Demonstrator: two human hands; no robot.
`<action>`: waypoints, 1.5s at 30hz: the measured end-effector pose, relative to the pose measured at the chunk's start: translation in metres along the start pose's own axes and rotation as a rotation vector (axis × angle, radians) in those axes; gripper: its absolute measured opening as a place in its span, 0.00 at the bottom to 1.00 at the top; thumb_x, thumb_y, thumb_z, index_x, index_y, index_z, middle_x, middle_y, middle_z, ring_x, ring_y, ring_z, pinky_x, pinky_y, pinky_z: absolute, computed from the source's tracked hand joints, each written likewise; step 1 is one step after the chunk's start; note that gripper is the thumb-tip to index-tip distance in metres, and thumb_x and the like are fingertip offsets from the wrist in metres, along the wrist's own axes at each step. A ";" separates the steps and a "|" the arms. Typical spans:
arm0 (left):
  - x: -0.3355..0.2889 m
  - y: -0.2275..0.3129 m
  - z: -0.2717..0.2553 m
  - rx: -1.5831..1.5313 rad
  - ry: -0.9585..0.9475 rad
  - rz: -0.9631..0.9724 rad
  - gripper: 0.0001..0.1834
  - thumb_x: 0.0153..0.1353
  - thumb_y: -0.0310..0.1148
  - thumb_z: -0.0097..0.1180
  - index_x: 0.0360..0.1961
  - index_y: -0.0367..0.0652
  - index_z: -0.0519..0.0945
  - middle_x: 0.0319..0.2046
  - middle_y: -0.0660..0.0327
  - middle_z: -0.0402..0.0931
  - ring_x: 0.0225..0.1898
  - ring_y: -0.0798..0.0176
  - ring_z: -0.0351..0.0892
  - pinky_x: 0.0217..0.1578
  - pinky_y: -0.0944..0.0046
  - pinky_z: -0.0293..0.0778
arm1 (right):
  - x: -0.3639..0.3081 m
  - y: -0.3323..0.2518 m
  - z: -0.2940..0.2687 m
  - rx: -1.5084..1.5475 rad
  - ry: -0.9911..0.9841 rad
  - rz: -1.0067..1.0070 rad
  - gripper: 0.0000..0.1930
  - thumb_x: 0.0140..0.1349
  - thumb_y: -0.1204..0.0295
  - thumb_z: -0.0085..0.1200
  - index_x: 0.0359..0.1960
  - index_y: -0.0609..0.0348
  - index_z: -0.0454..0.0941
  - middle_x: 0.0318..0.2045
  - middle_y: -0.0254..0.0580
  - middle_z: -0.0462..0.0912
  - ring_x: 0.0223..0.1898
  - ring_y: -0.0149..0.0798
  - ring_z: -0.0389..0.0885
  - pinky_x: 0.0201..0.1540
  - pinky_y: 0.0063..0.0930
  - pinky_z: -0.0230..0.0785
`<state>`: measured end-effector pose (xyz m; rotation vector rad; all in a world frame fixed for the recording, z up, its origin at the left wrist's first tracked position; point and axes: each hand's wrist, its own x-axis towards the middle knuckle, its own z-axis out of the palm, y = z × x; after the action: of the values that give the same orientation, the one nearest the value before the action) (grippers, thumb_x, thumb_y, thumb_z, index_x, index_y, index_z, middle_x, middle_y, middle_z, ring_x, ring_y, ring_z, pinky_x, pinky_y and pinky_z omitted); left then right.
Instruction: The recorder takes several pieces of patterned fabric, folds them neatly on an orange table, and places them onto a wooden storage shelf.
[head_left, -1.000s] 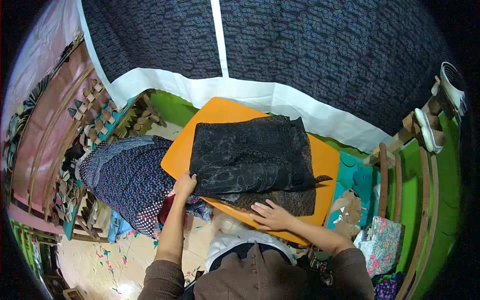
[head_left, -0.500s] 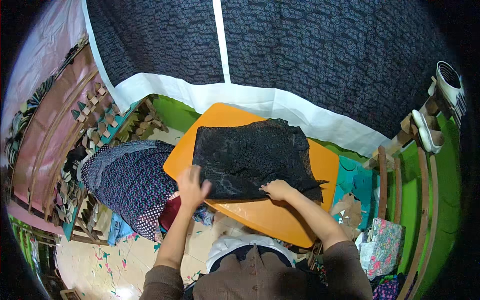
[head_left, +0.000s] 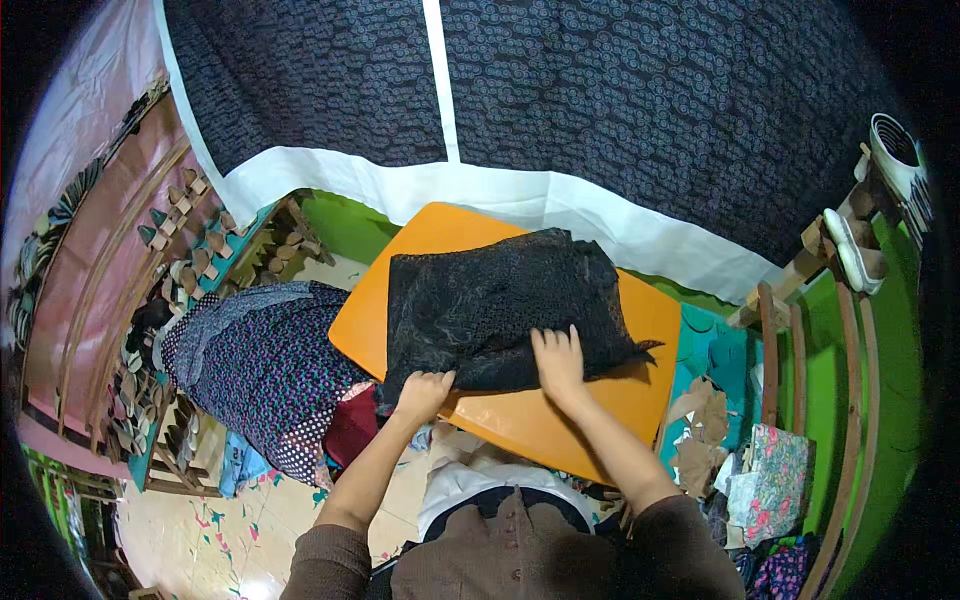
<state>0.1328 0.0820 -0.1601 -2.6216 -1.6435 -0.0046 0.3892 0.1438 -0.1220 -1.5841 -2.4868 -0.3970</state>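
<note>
A black lacy cloth (head_left: 490, 300), folded into a rough rectangle, lies on an orange table (head_left: 530, 430). At the cloth's near left corner, my left hand (head_left: 425, 393) is closed on its edge. My right hand (head_left: 558, 362) rests flat on the near part of the cloth, right of its middle, with fingers stretched out and slightly apart. Wrinkles run across the cloth between the two hands, and a loose pointed end sticks out at its right side.
Left of the table is a heap of patterned fabric (head_left: 265, 360). Shoe forms crowd a rack (head_left: 150, 450) farther left. A dark patterned curtain (head_left: 640, 120) with a white border hangs behind. On the right are wooden rails (head_left: 850, 400), white shoes (head_left: 850, 255) and a floral cloth (head_left: 775, 480).
My left hand has come down to the cloth's near left corner and closed on it. My right hand has let go of the near edge and spread out farther onto the cloth.
</note>
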 end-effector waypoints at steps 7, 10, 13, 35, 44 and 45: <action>0.021 0.049 -0.020 -0.319 0.036 0.036 0.19 0.50 0.44 0.55 0.32 0.37 0.71 0.17 0.53 0.75 0.19 0.51 0.77 0.20 0.55 0.72 | -0.053 -0.066 0.005 0.345 -0.113 -0.172 0.36 0.44 0.68 0.54 0.59 0.59 0.59 0.60 0.48 0.59 0.64 0.46 0.52 0.62 0.59 0.37; 0.007 0.048 -0.016 -0.361 0.052 0.101 0.21 0.50 0.43 0.55 0.35 0.35 0.71 0.17 0.53 0.75 0.18 0.53 0.77 0.19 0.57 0.72 | -0.050 -0.063 -0.002 0.361 -0.061 -0.196 0.37 0.42 0.65 0.58 0.58 0.58 0.62 0.59 0.42 0.62 0.62 0.42 0.56 0.62 0.58 0.42; 0.010 0.045 -0.025 -0.382 -0.082 0.135 0.27 0.50 0.47 0.56 0.38 0.31 0.71 0.19 0.51 0.76 0.20 0.50 0.78 0.20 0.56 0.73 | -0.062 -0.083 0.009 0.451 -0.034 -0.117 0.33 0.42 0.67 0.57 0.56 0.57 0.65 0.57 0.40 0.65 0.61 0.42 0.58 0.62 0.56 0.43; 0.029 -0.089 0.022 -0.216 -0.063 0.833 0.30 0.49 0.45 0.57 0.53 0.43 0.70 0.57 0.58 0.65 0.57 0.59 0.65 0.56 0.52 0.60 | -0.090 -0.170 0.015 0.263 -0.024 0.233 0.21 0.49 0.69 0.53 0.48 0.37 0.73 0.59 0.45 0.61 0.59 0.49 0.60 0.55 0.63 0.53; 0.073 -0.140 -0.049 -0.219 -0.167 0.937 0.42 0.40 0.48 0.64 0.58 0.47 0.63 0.56 0.57 0.66 0.60 0.56 0.60 0.60 0.48 0.52 | -0.097 -0.120 -0.020 0.758 0.256 0.260 0.18 0.40 0.72 0.61 0.38 0.58 0.77 0.39 0.40 0.79 0.48 0.42 0.75 0.61 0.54 0.51; 0.081 -0.152 -0.054 -0.217 -0.228 0.890 0.45 0.39 0.49 0.65 0.59 0.47 0.61 0.57 0.57 0.64 0.61 0.55 0.58 0.60 0.48 0.51 | -0.108 -0.116 -0.020 0.776 0.244 0.377 0.18 0.41 0.73 0.61 0.37 0.59 0.77 0.39 0.42 0.79 0.48 0.44 0.75 0.61 0.52 0.52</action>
<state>0.0326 0.2185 -0.0976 -3.3670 -0.3841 0.1592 0.3299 -0.0021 -0.1483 -1.4778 -1.7591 0.3679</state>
